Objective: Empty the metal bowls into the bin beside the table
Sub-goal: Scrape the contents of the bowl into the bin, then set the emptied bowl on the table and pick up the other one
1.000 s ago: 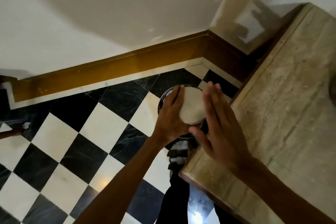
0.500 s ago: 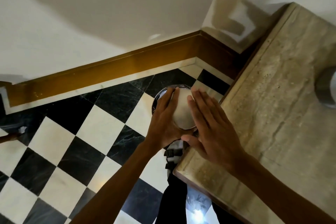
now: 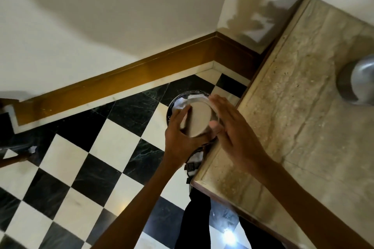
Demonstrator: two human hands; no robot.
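Observation:
A metal bowl (image 3: 199,120) is held upside down, its flat base facing me, directly over the round bin (image 3: 182,101) on the floor beside the table. My left hand (image 3: 180,137) grips the bowl's left side. On the bowl's right side lies my right hand (image 3: 232,129), fingers stretched out flat against it. White stuff shows inside the bin behind the bowl. A second metal bowl (image 3: 358,83) rests on the stone table (image 3: 293,127) at the right edge of view, partly cut off.
The bin stands in the corner between the table's left edge and the wooden skirting board (image 3: 121,85). The floor is black and white chequered tile (image 3: 81,157). A dark object (image 3: 12,153) pokes in at the far left.
The bowl has tilted a little more over the bin while both hands stayed on it. The view shifted right, so more of the second bowl on the table shows.

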